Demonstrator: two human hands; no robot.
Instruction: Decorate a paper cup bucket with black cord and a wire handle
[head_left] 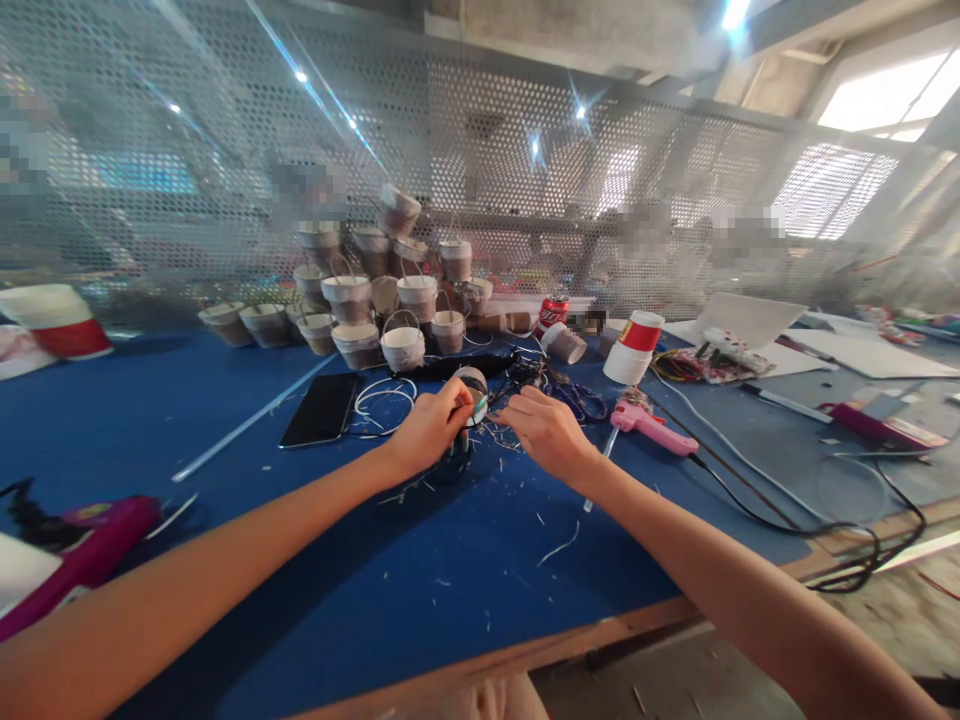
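Over the middle of the blue table, my left hand [429, 422] is closed, thumb and fingers pinched together beside a small teal bit. My right hand [551, 428] is closed too, fingertips facing the left hand across a small gap. What either hand pinches is too small to make out. A whitish round cup-like thing [474, 378] sits just behind the left fingertips, partly hidden by them. White thread scraps [510, 435] lie under and between the hands. Dark tangled wire [525, 370] lies just beyond, near blue-handled scissors [589, 398].
Several small grey-white buckets [356, 345] are stacked at the back. A black phone [319, 410] and a coil of white cord [385, 402] lie left of centre. A pink glue gun [652, 430], stacked paper cups [634, 348] and a red can [553, 312] stand right. Perforated metal mesh [510, 150] rises behind.
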